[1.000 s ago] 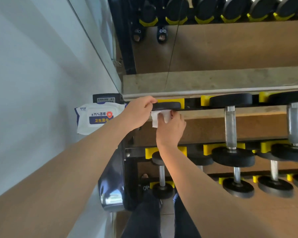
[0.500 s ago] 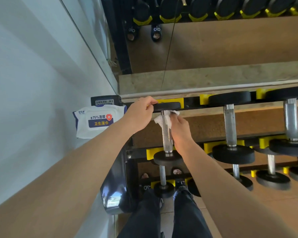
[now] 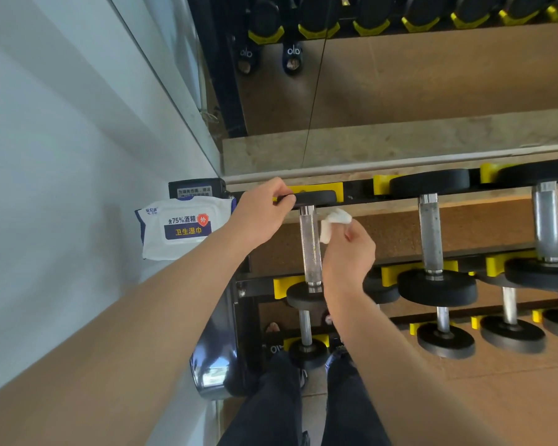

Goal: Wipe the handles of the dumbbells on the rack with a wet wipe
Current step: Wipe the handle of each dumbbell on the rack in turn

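A: What is the biggest thing in view?

B: The rack (image 3: 351,201), black rails with yellow cradles, in tiers against a mirror (image 3: 400,75). Each tier carries dumbbells, and the mirror repeats a row of them along the top of the view.

A: Which dumbbell is being handled?

B: The leftmost dumbbell (image 3: 310,246) on the top tier, at the rack's left end. Its far plate sits in the yellow cradle on the back rail, its near plate on the front rail, and the knurled handle (image 3: 309,252) between them is bare along its whole length.

A: What are the hands doing?

B: The left hand (image 3: 264,214) curls its fingers over the edge of the far plate and grips it. The right hand (image 3: 348,252) pinches a crumpled wet wipe (image 3: 334,222) in its fingertips, just right of the handle's far end; I cannot tell whether the wipe touches the metal.

A: What lies around them?

B: To the right, well apart from the hand, a second dumbbell (image 3: 430,233) and a third dumbbell (image 3: 546,226) lie parallel on the same tier. Smaller ones sit on the tiers below. Off the rack's left end, beside the white wall (image 3: 62,156), a pack of wipes (image 3: 184,230) rests just under the left wrist. The person's dark trouser legs (image 3: 271,403) stand at the rack's front.
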